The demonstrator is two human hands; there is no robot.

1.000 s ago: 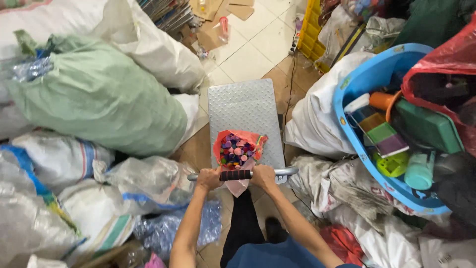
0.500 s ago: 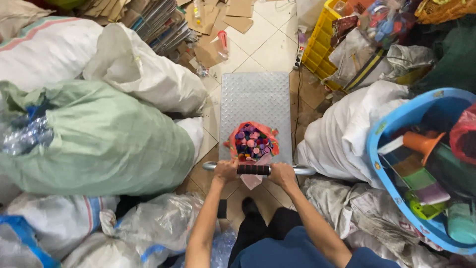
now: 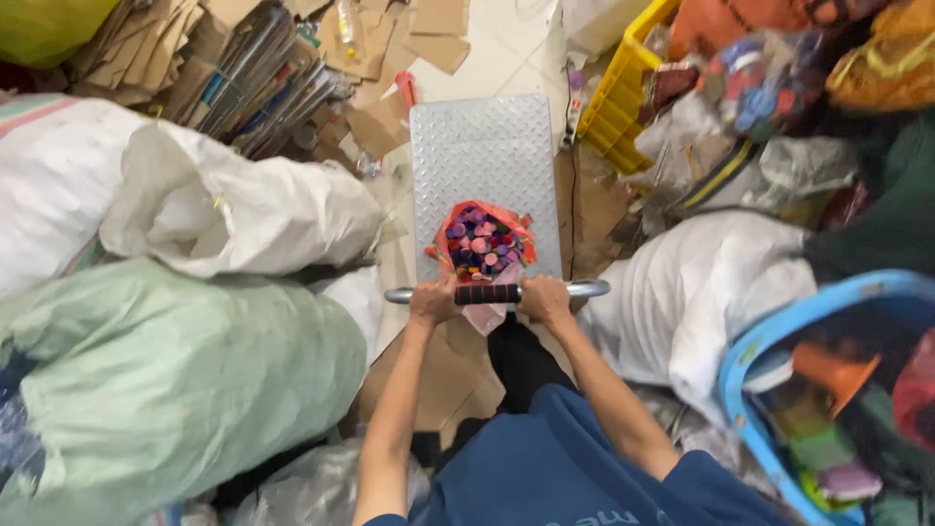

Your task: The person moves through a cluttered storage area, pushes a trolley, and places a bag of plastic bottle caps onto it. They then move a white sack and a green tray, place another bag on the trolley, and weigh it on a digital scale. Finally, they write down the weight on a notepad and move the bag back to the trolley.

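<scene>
Gripping the cart handle [image 3: 497, 291], the left hand [image 3: 432, 299] and right hand [image 3: 543, 297] were each clamped on the metal bar, either side of its dark ribbed sleeve. A red mesh bag of plastic caps [image 3: 482, 244] sat at the near end of the diamond-plate deck [image 3: 484, 156]. Risk judged: the soft, rounded bag could roll off the bare deck; bulging woven sacks [image 3: 234, 209] narrowed the tiled aisle.

Silver diamond-plate cart deck [image 3: 484, 156] dead centre, red bag [image 3: 484, 239] of pink, purple and blue caps on it, pale green sack [image 3: 175, 390] to its left, yellow crate [image 3: 623, 107] right, blue tub [image 3: 779, 341] lower right.
</scene>
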